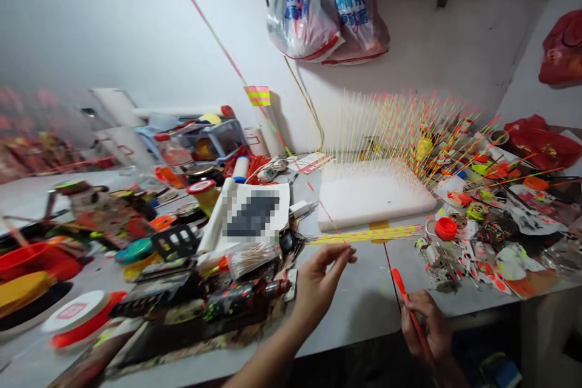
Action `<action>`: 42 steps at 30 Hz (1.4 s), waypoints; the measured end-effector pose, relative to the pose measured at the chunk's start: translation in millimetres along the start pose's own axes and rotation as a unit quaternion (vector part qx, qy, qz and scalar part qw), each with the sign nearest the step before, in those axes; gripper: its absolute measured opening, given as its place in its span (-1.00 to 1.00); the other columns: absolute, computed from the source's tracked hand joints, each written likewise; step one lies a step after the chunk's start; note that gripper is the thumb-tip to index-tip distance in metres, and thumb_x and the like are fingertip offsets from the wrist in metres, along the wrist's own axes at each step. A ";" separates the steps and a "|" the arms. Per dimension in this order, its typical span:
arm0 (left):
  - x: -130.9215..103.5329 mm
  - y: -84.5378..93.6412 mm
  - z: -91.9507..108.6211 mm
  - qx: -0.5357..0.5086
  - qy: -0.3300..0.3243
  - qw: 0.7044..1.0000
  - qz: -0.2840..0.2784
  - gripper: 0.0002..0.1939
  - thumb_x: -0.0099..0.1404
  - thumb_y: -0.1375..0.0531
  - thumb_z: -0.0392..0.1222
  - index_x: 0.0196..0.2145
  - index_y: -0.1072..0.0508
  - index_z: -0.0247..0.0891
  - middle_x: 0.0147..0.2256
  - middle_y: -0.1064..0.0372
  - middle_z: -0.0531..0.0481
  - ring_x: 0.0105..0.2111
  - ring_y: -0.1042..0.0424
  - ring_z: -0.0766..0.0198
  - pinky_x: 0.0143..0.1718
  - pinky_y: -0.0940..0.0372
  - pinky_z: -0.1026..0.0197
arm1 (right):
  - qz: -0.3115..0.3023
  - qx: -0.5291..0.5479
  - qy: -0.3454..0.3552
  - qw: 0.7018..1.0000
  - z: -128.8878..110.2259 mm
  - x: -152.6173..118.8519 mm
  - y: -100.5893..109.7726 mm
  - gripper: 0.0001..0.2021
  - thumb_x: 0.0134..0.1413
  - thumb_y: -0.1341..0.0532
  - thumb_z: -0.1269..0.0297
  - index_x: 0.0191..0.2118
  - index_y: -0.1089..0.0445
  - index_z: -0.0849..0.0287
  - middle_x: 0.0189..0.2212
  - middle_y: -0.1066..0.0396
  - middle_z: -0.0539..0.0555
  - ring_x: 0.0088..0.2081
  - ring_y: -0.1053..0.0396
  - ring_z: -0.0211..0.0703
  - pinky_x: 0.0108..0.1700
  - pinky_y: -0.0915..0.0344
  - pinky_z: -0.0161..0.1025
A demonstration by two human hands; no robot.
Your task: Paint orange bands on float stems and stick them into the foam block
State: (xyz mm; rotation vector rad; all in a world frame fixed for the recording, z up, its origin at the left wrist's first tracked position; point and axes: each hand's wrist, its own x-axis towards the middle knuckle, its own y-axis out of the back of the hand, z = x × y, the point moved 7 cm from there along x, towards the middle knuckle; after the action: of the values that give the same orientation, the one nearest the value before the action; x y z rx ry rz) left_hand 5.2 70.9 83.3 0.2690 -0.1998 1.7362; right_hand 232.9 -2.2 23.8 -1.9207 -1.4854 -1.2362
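Observation:
A long thin rod, banded pink and green, slants down from the upper left to the fingertips of my left hand. Thumb and fingers are pinched together on its lower end. In my right hand, near the table's front edge, is an orange paintbrush, its bright orange tip pointing up and left. A thin dark stick runs beside the brush; whether my fingers also hold it I cannot tell. Several yellow-and-pink striped sticks lie flat beyond my hands.
Behind them, a white foam block bears many upright painted sticks. Paint-smeared jars and an orange-red cap crowd the right. On the left are a dark bottle, cotton swabs and lidded pots. Plastic bags hang on the wall.

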 end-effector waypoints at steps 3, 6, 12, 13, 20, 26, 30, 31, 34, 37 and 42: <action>39.7 -22.6 7.6 0.086 -0.093 0.991 -0.036 -0.75 0.18 -0.34 0.06 -0.37 -0.53 -0.17 -0.43 -0.56 0.02 -0.38 -0.56 0.21 -0.25 -0.42 0.19 | 0.019 -0.018 0.016 1.000 4.0 5.7 2.5 -0.76 0.16 -0.17 0.56 -0.12 -0.36 0.10 -0.32 -0.50 0.05 -0.30 -0.50 -0.18 -0.24 -0.47 -0.24; 74.3 -62.7 -7.5 0.102 -0.107 0.987 -0.061 -0.77 0.20 -0.32 0.04 -0.41 -0.51 -0.16 -0.43 -0.55 0.02 -0.38 -0.55 0.23 -0.26 -0.41 0.21 | 0.045 -0.032 0.004 0.998 11.0 9.8 6.4 -0.81 0.18 -0.16 0.53 -0.15 -0.36 0.11 -0.36 -0.48 0.04 -0.32 -0.49 -0.18 -0.27 -0.46 -0.24; 151.7 -139.0 -53.0 0.138 -0.083 0.986 -0.050 -0.87 0.28 -0.26 -0.11 -0.37 -0.51 -0.20 -0.33 -0.50 -0.03 -0.31 -0.48 0.26 -0.26 -0.36 0.22 | 0.052 -0.063 0.002 0.997 21.2 11.0 18.7 -0.83 0.19 -0.17 0.50 -0.14 -0.37 0.12 -0.37 -0.49 0.06 -0.33 -0.51 -0.18 -0.27 -0.49 -0.26; 163.9 -148.0 -58.3 0.150 -0.081 0.984 -0.047 -0.89 0.27 -0.27 -0.14 -0.37 -0.52 -0.21 -0.29 -0.48 -0.05 -0.26 -0.47 0.24 -0.23 -0.35 0.21 | 0.044 -0.066 0.008 0.997 21.4 11.1 19.0 -0.82 0.19 -0.18 0.50 -0.13 -0.37 0.13 -0.36 -0.50 0.06 -0.34 -0.51 -0.19 -0.27 -0.49 -0.27; 202.3 -182.6 -81.6 0.231 -0.073 0.969 -0.059 -0.97 0.21 -0.34 -0.27 -0.39 -0.59 -0.17 -0.26 -0.35 -0.06 -0.08 -0.35 0.14 -0.05 -0.26 0.12 | 0.104 -0.098 -0.036 0.989 20.9 7.0 14.2 -0.86 0.23 -0.14 0.49 -0.18 -0.37 0.12 -0.45 -0.44 0.04 -0.37 -0.47 -0.21 -0.31 -0.46 -0.29; 202.0 -188.7 -91.1 0.279 -0.075 0.954 -0.084 -0.96 0.23 -0.34 -0.25 -0.35 -0.62 -0.14 -0.24 -0.34 -0.06 -0.07 -0.34 0.14 -0.01 -0.25 0.12 | 0.127 -0.128 -0.040 0.983 18.8 3.1 11.0 -0.90 0.26 -0.14 0.44 -0.23 -0.37 0.11 -0.46 -0.47 0.06 -0.41 -0.46 -0.21 -0.32 -0.47 -0.26; 201.6 -191.5 -93.0 0.308 -0.079 0.943 -0.096 -0.95 0.21 -0.34 -0.23 -0.34 -0.64 -0.14 -0.24 -0.35 -0.07 -0.09 -0.35 0.12 -0.02 -0.26 0.11 | 0.123 -0.121 -0.042 0.984 17.9 5.0 12.6 -0.87 0.23 -0.14 0.49 -0.23 -0.36 0.11 -0.46 -0.48 0.06 -0.42 -0.46 -0.21 -0.35 -0.45 -0.25; 201.7 -192.3 -93.3 0.316 -0.078 0.941 -0.098 -0.94 0.21 -0.33 -0.23 -0.34 -0.64 -0.14 -0.24 -0.36 -0.08 -0.09 -0.35 0.12 -0.03 -0.27 0.10 | 0.119 -0.119 -0.043 0.985 17.5 5.6 12.7 -0.86 0.22 -0.15 0.50 -0.23 -0.36 0.11 -0.46 -0.47 0.06 -0.42 -0.45 -0.21 -0.34 -0.45 -0.25; 203.3 -194.9 -94.6 0.338 -0.076 0.932 -0.103 -0.93 0.20 -0.32 -0.24 -0.35 -0.65 -0.15 -0.25 -0.38 -0.11 -0.09 -0.36 0.07 -0.05 -0.26 0.09 | 0.104 -0.114 -0.043 0.987 16.8 5.7 12.5 -0.85 0.21 -0.16 0.51 -0.21 -0.37 0.12 -0.46 -0.46 0.05 -0.40 -0.45 -0.20 -0.31 -0.45 -0.23; 207.2 -198.1 -96.5 0.358 -0.068 0.925 -0.108 -0.94 0.17 -0.33 -0.25 -0.39 -0.65 -0.15 -0.27 -0.41 -0.13 -0.08 -0.36 0.04 -0.09 -0.26 0.09 | 0.088 -0.104 -0.048 0.989 19.0 4.3 13.4 -0.84 0.21 -0.15 0.51 -0.18 -0.37 0.11 -0.43 -0.48 0.07 -0.38 -0.46 -0.19 -0.30 -0.45 -0.21; 211.6 -202.0 -89.8 0.379 -0.053 0.918 -0.109 -0.96 0.16 -0.35 -0.23 -0.38 -0.65 -0.17 -0.27 -0.45 -0.14 -0.11 -0.38 0.05 -0.12 -0.27 0.11 | 0.033 -0.090 -0.037 0.995 20.4 8.5 16.1 -0.83 0.21 -0.16 0.51 -0.14 -0.37 0.11 -0.38 -0.50 0.07 -0.34 -0.50 -0.18 -0.29 -0.48 -0.23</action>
State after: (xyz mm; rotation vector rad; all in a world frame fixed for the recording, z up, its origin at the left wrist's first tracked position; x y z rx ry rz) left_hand 162.1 332.2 55.3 0.9154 0.4303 1.5082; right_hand 256.0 12.4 23.3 -2.1355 -1.3733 -1.3231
